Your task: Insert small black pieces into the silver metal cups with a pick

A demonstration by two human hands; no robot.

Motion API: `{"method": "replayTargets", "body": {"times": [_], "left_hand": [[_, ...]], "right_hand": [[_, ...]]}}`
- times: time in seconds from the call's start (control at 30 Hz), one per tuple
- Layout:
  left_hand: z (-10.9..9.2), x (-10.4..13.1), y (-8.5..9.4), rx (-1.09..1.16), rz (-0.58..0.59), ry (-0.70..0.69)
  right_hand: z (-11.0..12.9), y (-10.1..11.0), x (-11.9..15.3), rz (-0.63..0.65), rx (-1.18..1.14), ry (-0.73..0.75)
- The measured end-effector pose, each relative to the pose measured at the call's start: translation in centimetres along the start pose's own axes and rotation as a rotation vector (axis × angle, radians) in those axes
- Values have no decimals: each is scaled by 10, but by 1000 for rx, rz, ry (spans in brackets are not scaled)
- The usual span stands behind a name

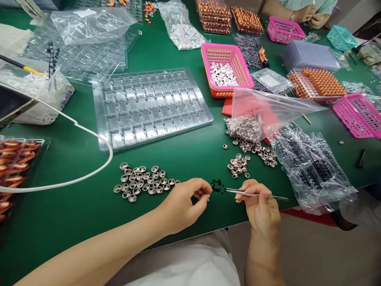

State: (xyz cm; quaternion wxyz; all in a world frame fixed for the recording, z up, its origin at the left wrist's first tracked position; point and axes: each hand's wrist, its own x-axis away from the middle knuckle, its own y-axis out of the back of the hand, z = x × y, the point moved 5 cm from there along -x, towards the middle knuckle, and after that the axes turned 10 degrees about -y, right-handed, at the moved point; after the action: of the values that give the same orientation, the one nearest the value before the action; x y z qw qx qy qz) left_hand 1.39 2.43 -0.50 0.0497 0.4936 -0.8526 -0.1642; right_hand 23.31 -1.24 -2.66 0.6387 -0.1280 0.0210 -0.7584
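My left hand (186, 204) is closed in a pinch near the table's front edge; what lies between its fingertips is too small to make out. In my right hand (262, 202) are metal tweezers (276, 197), their tips pointing left at a scatter of tiny black pieces (218, 185) between the hands. Silver ring-like parts (139, 176) are spread out left of my left hand. A small heap of silver parts (238, 165) sits beyond the tweezers, with more silver parts (266, 154) and a bag of them (245, 128) behind.
A clear compartment tray (151, 105) lies at centre left. Behind stands a pink basket (226, 49) of white pieces. Bags of black parts (312, 171) lie at right. A white cable (74, 182) curves in from the left. Another person's hands (312, 16) are at the far right.
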Motion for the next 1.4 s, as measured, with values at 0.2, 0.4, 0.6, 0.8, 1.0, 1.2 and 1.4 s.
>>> {"method": "replayTargets", "body": {"times": [0.2, 0.4, 0.6, 0.8, 1.0, 1.2, 1.4], "left_hand": [[1, -1, 2, 8, -47, 7], [1, -2, 4, 29, -73, 6], [0, -3, 5, 44, -88, -7], [-1, -2, 4, 84, -78, -14], [-3, 0, 2, 118, -66, -16], [-3, 1, -2, 117, -42, -12], [-1, 3, -3, 110, -47, -17]], "right_hand": [[-3, -3, 6, 0, 121, -59], [1, -12, 10, 26, 240, -82], [3, -15, 8, -4, 260, -55], [1, -9, 7, 2, 249, 35], [1, -4, 12, -29, 350, 40], [5, -7, 14, -81, 551, 90], [0, -10, 12, -122, 555, 113]]}}
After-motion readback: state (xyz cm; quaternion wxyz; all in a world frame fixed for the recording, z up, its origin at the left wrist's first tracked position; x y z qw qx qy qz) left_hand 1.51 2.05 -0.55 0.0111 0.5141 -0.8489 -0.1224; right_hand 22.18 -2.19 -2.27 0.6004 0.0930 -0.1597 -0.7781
